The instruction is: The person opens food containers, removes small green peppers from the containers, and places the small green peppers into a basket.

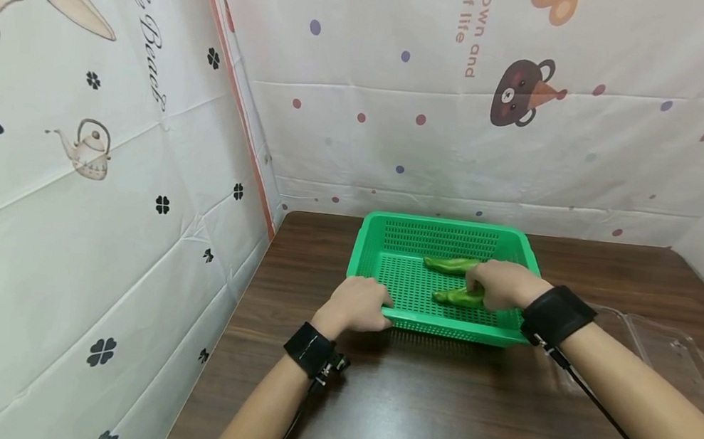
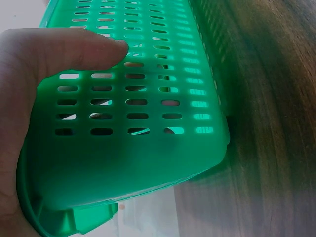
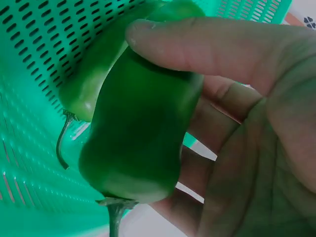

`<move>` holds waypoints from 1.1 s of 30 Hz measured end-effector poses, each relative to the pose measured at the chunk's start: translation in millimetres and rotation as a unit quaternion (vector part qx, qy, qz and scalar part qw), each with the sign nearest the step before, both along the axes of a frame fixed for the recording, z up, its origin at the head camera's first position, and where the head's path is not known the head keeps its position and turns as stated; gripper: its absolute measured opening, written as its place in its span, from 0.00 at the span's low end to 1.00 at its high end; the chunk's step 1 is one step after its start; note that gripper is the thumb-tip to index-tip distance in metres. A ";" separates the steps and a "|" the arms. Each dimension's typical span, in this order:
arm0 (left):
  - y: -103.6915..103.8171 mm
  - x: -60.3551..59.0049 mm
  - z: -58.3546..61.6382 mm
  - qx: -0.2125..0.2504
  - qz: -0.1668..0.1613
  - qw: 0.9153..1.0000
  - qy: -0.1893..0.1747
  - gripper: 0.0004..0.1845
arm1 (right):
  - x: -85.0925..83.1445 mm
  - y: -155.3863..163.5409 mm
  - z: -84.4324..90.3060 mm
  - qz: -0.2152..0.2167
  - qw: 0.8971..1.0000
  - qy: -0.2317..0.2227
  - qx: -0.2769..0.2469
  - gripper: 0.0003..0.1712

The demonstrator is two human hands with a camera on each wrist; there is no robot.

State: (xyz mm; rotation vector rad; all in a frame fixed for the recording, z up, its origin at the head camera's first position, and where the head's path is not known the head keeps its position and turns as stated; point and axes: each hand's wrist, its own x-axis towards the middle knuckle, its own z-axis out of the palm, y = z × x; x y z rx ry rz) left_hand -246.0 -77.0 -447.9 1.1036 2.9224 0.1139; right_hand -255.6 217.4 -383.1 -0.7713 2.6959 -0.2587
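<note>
A green plastic basket (image 1: 442,224) with slotted walls stands on the table. My left hand (image 1: 359,303) grips its near left corner; in the left wrist view the thumb (image 2: 79,49) lies against the slotted outer wall (image 2: 123,163). Over the basket's right part, my right hand (image 1: 503,284) holds a long green pepper (image 3: 138,133) between thumb and fingers, its stem pointing down in the right wrist view. Behind it a second green pepper (image 3: 81,94) lies in the basket. From the head view, my right hand partly hides both peppers.
A clear plastic container (image 1: 667,346) sits on the table to the right, partly behind my right forearm. The dark wooden table (image 1: 434,414) meets patterned sheets (image 1: 347,147) at the back and left. Each wrist wears a black strap with a cable.
</note>
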 end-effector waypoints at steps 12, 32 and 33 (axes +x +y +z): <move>-1.3 -0.5 0.1 0.001 -0.003 1.000 -0.006 0.27 | -9.9 -9.8 -2.9 0.003 0.999 -0.028 0.026 0.31; 0.1 -1.0 0.3 -0.011 0.005 1.000 -0.005 0.24 | -16.6 -27.4 -4.4 0.005 0.992 -0.090 0.091 0.32; 0.0 -1.2 0.3 -0.011 0.005 1.000 -0.004 0.24 | -16.0 -27.9 -4.3 0.005 0.992 -0.089 0.087 0.33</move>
